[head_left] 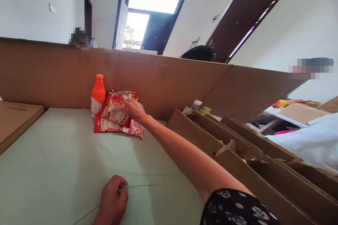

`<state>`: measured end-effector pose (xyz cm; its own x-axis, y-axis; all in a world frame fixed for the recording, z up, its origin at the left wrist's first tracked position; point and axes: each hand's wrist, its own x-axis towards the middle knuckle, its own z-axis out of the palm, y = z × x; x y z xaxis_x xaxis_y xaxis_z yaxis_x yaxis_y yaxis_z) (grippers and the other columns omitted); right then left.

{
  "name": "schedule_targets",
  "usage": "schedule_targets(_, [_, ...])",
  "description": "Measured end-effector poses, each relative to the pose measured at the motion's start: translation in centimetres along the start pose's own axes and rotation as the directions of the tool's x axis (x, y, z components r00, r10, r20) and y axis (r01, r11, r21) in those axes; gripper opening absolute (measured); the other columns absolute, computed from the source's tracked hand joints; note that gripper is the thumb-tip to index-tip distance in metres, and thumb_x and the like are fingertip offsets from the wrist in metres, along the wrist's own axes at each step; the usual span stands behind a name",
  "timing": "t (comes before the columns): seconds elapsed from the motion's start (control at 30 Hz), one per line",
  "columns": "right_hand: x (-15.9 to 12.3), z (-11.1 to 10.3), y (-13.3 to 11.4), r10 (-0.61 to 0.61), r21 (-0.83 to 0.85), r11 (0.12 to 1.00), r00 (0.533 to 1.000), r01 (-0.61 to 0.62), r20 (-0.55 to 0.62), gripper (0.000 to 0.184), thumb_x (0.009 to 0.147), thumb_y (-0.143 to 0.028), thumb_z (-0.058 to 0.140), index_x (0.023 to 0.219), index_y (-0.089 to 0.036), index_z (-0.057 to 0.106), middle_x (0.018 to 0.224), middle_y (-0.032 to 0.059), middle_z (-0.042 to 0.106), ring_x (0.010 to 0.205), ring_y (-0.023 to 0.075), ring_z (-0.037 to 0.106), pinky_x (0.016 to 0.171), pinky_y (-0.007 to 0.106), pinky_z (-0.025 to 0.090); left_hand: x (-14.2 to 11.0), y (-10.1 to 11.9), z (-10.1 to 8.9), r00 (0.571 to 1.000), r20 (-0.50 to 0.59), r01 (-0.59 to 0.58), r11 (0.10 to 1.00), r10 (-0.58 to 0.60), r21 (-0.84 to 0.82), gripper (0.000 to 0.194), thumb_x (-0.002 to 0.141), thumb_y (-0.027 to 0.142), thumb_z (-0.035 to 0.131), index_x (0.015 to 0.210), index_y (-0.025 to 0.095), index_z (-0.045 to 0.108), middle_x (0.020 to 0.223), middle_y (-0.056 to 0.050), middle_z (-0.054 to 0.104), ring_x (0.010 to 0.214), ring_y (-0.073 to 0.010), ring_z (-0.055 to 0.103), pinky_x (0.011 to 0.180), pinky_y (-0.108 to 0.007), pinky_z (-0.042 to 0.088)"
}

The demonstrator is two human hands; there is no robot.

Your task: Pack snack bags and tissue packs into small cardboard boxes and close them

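Note:
My right hand [135, 109] reaches far across the pale green table [52, 161] and rests on a pile of red snack packets [116, 114], fingers curled over the top packet. An orange drink bottle [98, 95] with an orange cap stands upright just left of the packets, against the cardboard wall. My left hand [114, 198] lies near the table's front edge, closed in a loose fist with nothing visible in it.
A tall cardboard wall [163, 81] runs along the table's far side. Flat cardboard [16, 119] lies at the left. Cardboard boxes with dividers [237, 147] stand at the right, with bottle tops [196, 104] behind them. Other people sit beyond the wall.

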<state>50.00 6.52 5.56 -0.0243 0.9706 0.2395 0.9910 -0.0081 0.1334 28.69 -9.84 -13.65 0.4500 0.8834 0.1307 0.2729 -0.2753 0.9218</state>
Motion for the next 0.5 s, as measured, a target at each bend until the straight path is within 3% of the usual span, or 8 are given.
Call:
schedule_targets(0.1, [-1.5,-0.4,0.6,-0.053,0.005,0.999,0.999,0.053,0.006,0.034,0.095,-0.013,0.043,0.112,-0.015,0.072,0.123,0.015,0.068,0.116,0.0255,0.058,0.093,0.033,0.041,0.0,0.5,-0.1,1.0,-0.019,-0.002,1.0,0.002,0.005,0.015,0.077,0.027,0.053,0.08,0.019,0.066,0.073,-0.006,0.068,0.063,-0.017,0.06,0.058,-0.026,0.044])
schedule_targets(0.23, [-6.3,-3.9,4.1,-0.025,0.003,1.0,1.0,0.025,0.004,0.028,0.094,-0.017,0.048,0.097,-0.018,0.076,0.117,0.0115,0.071,0.111,0.0253,0.06,0.093,0.036,0.04,0.0,1.6,-0.9,1.0,-0.02,-0.024,1.0,0.025,0.013,0.02,0.077,0.033,0.052,0.08,0.02,0.067,0.073,-0.006,0.069,0.064,-0.0188,0.062,0.061,-0.029,0.047])
schedule_targets(0.37, [-12.4,-9.0,11.6,0.186,0.003,0.983,0.981,-0.186,-0.063,0.032,0.095,-0.02,0.045,0.106,-0.021,0.075,0.127,0.0068,0.068,0.115,0.024,0.06,0.096,0.036,0.039,0.5,2.3,-1.7,0.999,-0.005,-0.049,0.998,0.049,0.033,0.026,0.077,0.041,0.052,0.082,0.021,0.068,0.081,-0.008,0.073,0.075,-0.0234,0.068,0.071,-0.035,0.054])
schedule_targets(0.5, [-19.2,-11.3,19.8,0.46,0.018,0.888,0.886,-0.46,-0.063,0.034,0.095,-0.018,0.043,0.107,-0.016,0.075,0.114,0.0101,0.073,0.104,0.0238,0.066,0.087,0.032,0.047,1.2,2.2,-1.9,0.997,-0.045,-0.056,0.994,0.061,0.098,0.031,0.074,0.048,0.055,0.081,0.023,0.072,0.084,-0.007,0.077,0.078,-0.0253,0.071,0.075,-0.036,0.058])
